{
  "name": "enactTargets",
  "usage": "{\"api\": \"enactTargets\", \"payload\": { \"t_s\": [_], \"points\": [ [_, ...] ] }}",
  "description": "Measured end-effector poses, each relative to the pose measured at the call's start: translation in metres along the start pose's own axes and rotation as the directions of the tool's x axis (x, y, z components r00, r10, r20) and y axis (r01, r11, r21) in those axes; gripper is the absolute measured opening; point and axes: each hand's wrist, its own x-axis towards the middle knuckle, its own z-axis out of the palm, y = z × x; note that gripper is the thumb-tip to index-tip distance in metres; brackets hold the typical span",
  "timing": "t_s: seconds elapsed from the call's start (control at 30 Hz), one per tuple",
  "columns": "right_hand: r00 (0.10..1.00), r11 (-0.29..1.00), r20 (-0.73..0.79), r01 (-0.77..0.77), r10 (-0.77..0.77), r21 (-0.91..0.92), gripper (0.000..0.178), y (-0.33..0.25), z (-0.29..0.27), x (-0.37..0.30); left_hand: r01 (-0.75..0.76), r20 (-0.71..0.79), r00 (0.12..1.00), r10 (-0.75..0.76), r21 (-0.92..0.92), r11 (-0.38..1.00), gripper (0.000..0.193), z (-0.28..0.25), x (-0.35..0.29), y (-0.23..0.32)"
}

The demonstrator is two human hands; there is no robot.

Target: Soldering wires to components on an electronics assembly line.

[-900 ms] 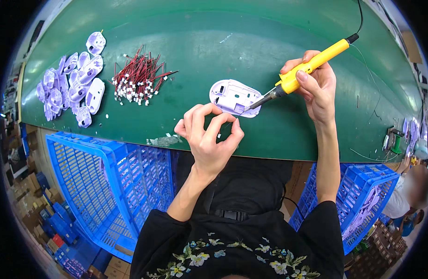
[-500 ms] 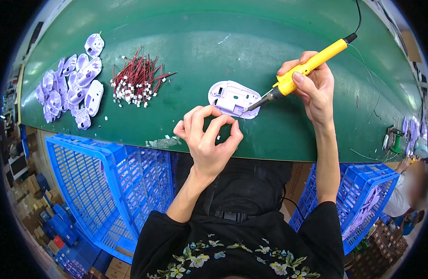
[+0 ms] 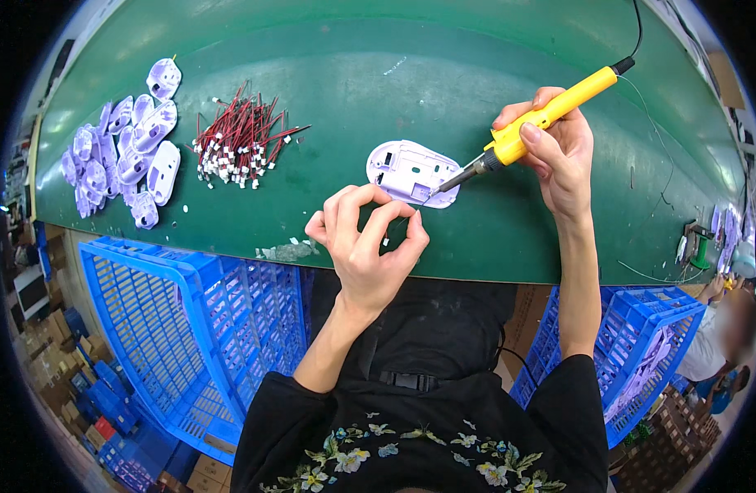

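Note:
My right hand (image 3: 558, 148) grips a yellow soldering iron (image 3: 550, 119) by its body, tilted down to the left. Its dark nozzle and tip reach the near right edge of a pale lilac plastic shell (image 3: 406, 168), which lies hollow side up on the bench. At the shell's near edge, my left hand (image 3: 365, 238) has its thumb and forefinger pinched together on a thin dark wire lead (image 3: 420, 213). A small white connector (image 3: 385, 241) shows below those fingers. The exact spot where tip and wire meet is too small to make out.
On the green bench (image 3: 337, 99) lie a heap of red-and-black wires with white connectors (image 3: 242, 148) and, farther left, a pile of lilac shells (image 3: 131, 156). A green solder spool (image 3: 700, 251) stands at right. Blue crates (image 3: 205, 329) flank me below; another person (image 3: 727, 329) is far right.

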Motion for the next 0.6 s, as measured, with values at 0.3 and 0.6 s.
{"api": "enactTargets", "payload": {
  "t_s": [0.3,0.6],
  "points": [
    [1.000,0.998,-0.002,0.004,-0.004,0.055,0.031,-0.0018,-0.0033,-0.0002,-0.003,-0.003,1.000,0.003,0.002,1.000,0.022,0.0006,-0.0012,-0.0006],
    [1.000,0.999,0.008,0.009,-0.009,0.036,0.027,0.0031,-0.0005,0.0015,-0.004,-0.010,1.000,0.004,0.002,1.000,0.021,0.0028,-0.0004,-0.0009]
  ]
}}
